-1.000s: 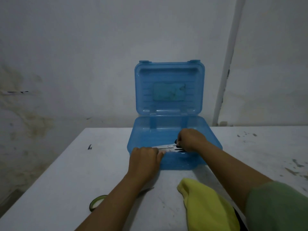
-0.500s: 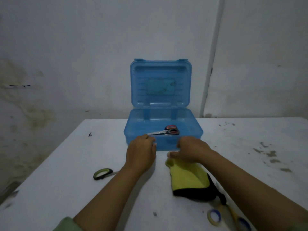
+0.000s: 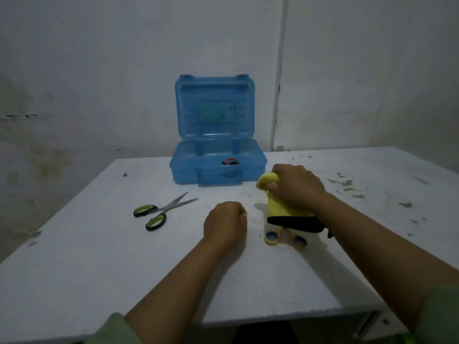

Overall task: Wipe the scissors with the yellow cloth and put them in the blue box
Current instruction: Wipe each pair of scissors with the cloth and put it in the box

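Observation:
The blue box [image 3: 191,170] stands open at the table's far middle, lid upright; red-handled scissors [image 3: 231,162] lie inside it. My right hand [image 3: 295,188] is shut on the yellow cloth [image 3: 275,207], lifting it just right of the box. Under the cloth's black edge lie scissors with yellow-and-blue handles [image 3: 285,238]; their blades are hidden. Green-handled scissors [image 3: 161,211] lie partly open on the table to the left. My left hand [image 3: 224,225] rests as a loose fist between the two pairs, holding nothing.
The white table [image 3: 99,256] has dirt marks on its right side [image 3: 347,184]. Its front edge runs near my elbows. A stained wall stands close behind the box.
Both hands have drawn back from the box. My right hand has grasped the yellow cloth and raised it. The view has pulled back, showing the green scissors fully.

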